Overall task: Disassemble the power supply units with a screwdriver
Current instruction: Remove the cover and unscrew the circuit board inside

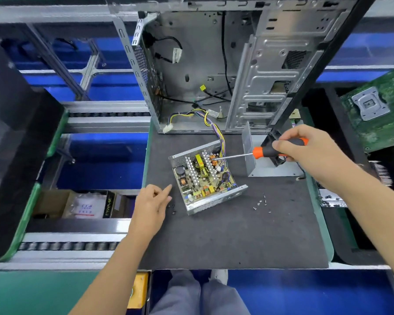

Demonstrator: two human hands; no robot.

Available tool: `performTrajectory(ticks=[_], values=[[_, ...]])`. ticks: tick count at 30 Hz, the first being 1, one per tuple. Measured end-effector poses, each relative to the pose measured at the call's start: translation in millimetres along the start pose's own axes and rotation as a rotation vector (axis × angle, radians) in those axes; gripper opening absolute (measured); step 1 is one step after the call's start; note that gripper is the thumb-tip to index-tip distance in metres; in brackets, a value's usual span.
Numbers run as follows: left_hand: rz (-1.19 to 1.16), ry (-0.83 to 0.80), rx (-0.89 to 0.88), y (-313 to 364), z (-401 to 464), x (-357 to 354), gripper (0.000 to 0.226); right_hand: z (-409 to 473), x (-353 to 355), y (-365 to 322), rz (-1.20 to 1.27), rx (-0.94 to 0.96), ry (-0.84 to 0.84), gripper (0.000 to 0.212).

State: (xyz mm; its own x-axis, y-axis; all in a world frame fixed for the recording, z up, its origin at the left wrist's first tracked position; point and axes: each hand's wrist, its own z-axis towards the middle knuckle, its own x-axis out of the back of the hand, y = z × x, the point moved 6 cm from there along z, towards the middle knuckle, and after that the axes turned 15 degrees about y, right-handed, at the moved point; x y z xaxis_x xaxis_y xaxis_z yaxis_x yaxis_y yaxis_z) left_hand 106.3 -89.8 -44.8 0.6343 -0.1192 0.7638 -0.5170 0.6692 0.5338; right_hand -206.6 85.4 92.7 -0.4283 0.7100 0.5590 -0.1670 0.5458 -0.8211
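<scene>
Gripping the orange-and-black screwdriver [280, 150] by its handle, the right hand [309, 151] reaches in from the right, the shaft's tip over the circuit board of the opened power supply unit [206, 178] on the dark mat [237, 235]. The left hand [151, 204] hovers just left of the unit, holding nothing, fingers loosely curled and forefinger extended toward it, above small dark screws [172, 206].

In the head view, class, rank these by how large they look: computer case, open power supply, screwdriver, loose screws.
1. computer case
2. open power supply
3. screwdriver, its handle partly hidden by the right hand
4. loose screws
</scene>
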Motion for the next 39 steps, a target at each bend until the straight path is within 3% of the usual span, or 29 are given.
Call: performTrajectory(ticks=[11,16,20,25,32,39], values=[[0.230,-0.037,-0.107,-5,-13,-11,0.052,-11,-11,0,-0.014,-0.006,0.007,0.013],[0.145,-0.084,0.055,-11,-12,-10,0.044,-17,-17,-12,-0.017,0.031,-0.018,0.014],[-0.068,-0.012,0.195,-10,-6,-5,0.027,-24,-30,-30,-0.082,0.144,-0.085,0.014],[-0.168,-0.038,0.087,13,2,-8,0.003,-49,-60,-55,-0.262,0.378,-0.178,0.017],[-0.121,-0.076,0.009,15,-8,-20,0.008,-79,-99,-72,-0.432,0.659,-0.333,0.019],[-0.124,-0.022,0.028,16,-9,-21,0.011,-90,-113,-80,-0.446,0.699,-0.346,0.019]])
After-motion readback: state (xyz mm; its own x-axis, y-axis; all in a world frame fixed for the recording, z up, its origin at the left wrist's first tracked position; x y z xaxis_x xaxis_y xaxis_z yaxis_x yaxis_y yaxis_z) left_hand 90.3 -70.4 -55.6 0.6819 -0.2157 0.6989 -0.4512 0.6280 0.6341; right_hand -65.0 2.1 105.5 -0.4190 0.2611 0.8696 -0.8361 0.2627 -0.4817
